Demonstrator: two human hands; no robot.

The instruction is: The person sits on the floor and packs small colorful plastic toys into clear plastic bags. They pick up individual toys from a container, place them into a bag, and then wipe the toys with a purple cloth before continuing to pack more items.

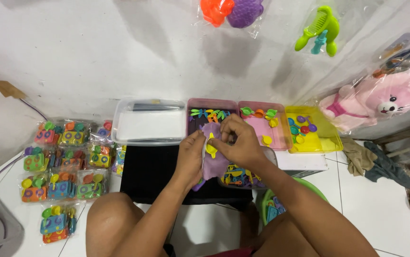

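Note:
My left hand (pixel 190 154) and my right hand (pixel 239 140) meet over a black surface (pixel 150 166), both gripping a purple plastic toy piece (pixel 214 164). A small yellow spoon-shaped toy (pixel 211 149) sits between my fingers against the purple piece. Just behind my hands stands a pink tray (pixel 200 105) with small green, orange and blue toy pieces. A clear container (pixel 243 177) of mixed small coloured toys lies under my right wrist.
A clear lidded box (pixel 148 121) stands at the back left, a pink tray (pixel 262 123) and a yellow tray (pixel 312 129) at the back right. Several bagged toy sets (pixel 62 164) lie on the floor at left. A pink bagged plush (pixel 381 100) leans right; a green basin (pixel 274 204) sits by my right knee.

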